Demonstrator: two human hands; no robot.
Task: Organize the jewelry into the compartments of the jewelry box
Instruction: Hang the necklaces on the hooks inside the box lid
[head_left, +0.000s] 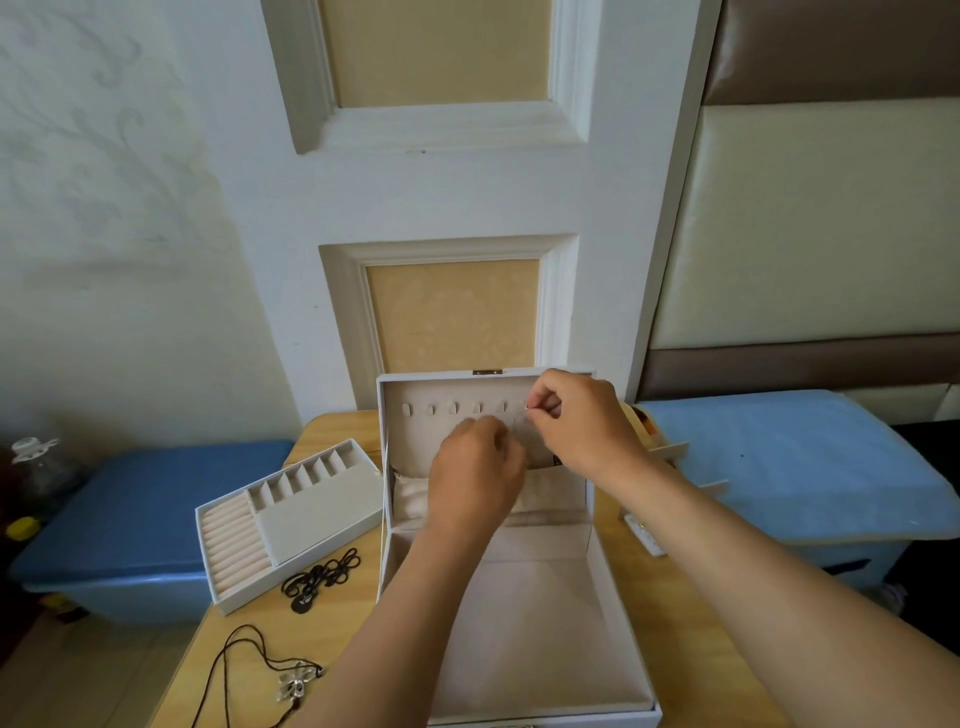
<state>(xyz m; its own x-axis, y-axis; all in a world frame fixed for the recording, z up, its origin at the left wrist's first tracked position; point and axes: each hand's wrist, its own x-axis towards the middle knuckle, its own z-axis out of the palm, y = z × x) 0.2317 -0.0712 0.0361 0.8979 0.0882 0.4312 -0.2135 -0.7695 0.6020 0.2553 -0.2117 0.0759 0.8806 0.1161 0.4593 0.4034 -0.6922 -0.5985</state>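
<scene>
A white jewelry box (618, 597) stands open on the wooden table, its lid upright with a row of several small hooks (452, 409). My right hand (582, 421) pinches a thin silver chain (525, 415) by its end at the rightmost hook. My left hand (475, 475) is closed just below, in front of the lid's fabric pocket, apparently on the chain's lower part. The box's lifted-out tray (291, 519), with ring rolls and small slots, lies to the left. A black cord necklace (322, 574) and a cord necklace with a clear pendant (296, 680) lie on the table.
Blue plastic bins (130, 530) flank the small table, the right one under a blue towel (810, 467). Tray divider pieces (670, 452) and a small white strip (644, 532) sit right of the box. A glass bottle (39, 467) stands far left. A panelled wall rises behind.
</scene>
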